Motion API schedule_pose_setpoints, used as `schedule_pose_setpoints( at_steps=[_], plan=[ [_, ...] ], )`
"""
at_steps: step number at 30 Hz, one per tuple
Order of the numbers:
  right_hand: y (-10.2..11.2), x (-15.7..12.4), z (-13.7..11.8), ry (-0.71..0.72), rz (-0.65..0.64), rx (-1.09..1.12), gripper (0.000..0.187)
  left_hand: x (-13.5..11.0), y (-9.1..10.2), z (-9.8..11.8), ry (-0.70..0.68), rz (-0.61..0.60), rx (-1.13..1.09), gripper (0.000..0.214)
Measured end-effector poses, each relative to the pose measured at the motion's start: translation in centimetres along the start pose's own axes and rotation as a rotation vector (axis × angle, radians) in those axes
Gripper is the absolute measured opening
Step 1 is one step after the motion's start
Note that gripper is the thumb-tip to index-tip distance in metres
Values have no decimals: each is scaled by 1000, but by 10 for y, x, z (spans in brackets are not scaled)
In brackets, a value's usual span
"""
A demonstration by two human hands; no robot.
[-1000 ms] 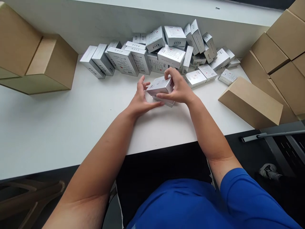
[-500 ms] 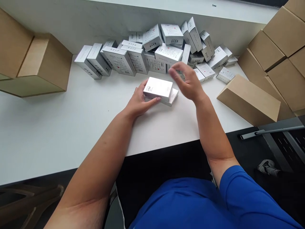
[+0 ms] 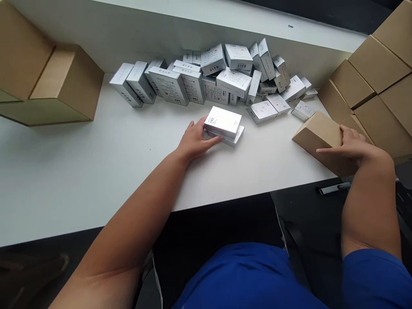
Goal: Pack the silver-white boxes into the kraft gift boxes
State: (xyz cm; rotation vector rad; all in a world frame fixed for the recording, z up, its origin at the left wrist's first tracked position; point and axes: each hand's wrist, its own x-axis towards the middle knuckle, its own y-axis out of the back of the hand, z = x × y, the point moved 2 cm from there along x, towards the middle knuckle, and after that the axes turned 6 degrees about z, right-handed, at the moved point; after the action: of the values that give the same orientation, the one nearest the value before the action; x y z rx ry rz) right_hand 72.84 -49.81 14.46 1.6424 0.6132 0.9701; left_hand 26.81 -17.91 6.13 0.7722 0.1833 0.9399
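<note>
My left hand (image 3: 198, 139) grips the left end of a small white carton (image 3: 223, 120) printed with dark characters, thumb at the near side. That carton rests slightly askew on another white carton (image 3: 236, 138), which lies flat on the table. Over on the right, my right hand (image 3: 354, 143) is closed across a brown cardboard box (image 3: 322, 128), thumb on the near face and fingers over the far edge. The box sits at the table's front right and its right end is partly hidden by the hand.
Many silver-white cartons (image 3: 170, 86) stand and lie heaped along the back wall. Brown boxes (image 3: 370, 68) are stacked at the right, and more brown boxes (image 3: 75, 86) stand at the left. The white table's (image 3: 80, 180) front edge runs before my body.
My right hand has moved from above the white cartons to the brown box at the right and taken hold of it. A white carton now lies flat in front of the heap.
</note>
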Motion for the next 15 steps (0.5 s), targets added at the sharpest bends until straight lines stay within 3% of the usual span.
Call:
schedule_pose_setpoints(
  at_steps=[3,6,9,15],
  plan=[
    [-3,-3,5,-207,-143,-73,115,0,-5,-5,-45,26,10,96],
    [5,-15,-19,-228,-208,-70,116,1,-9,-10,-81,68,-51,99],
    [15,-37,-59,-30,-229,-3,105,2,-12,-10,-75,96,-81,98],
    [28,-85,-159,476,-406,198,119,9,-20,-14,-48,159,-130,86]
  ],
)
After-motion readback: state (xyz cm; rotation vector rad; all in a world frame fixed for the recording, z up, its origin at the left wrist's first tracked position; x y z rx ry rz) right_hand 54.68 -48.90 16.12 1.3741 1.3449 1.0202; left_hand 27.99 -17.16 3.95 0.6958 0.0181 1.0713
